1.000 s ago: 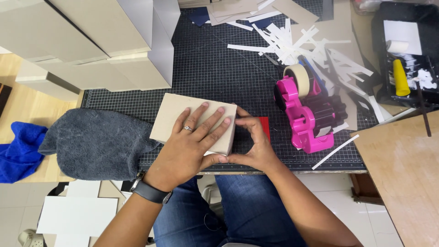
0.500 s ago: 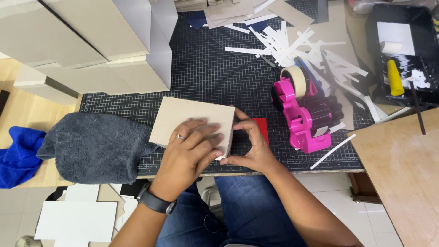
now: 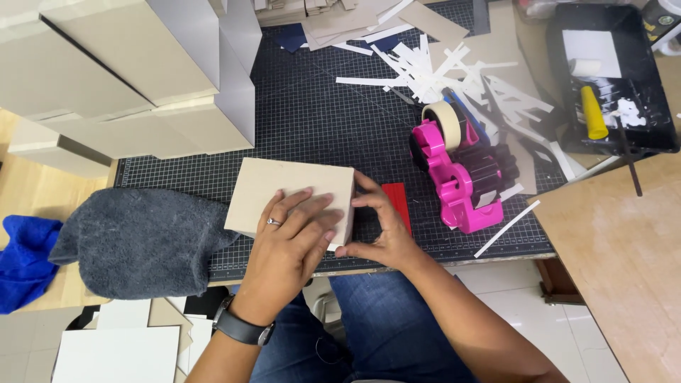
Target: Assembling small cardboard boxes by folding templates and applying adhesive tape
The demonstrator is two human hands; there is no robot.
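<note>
Left hand (image 3: 294,237) flat on cardboard box (image 3: 284,188) — right hand (image 3: 383,227) at its edge

1. Cardboard box (image 3: 287,186): plain beige-grey, square, flat-topped, closed faces showing. It lies flat and slightly turned on the dark gridded cutting mat (image 3: 312,128), near the mat's front edge.
2. Contact: left hand (image 3: 294,237) lies flat on its top; right hand (image 3: 379,227) presses its right side.
</note>
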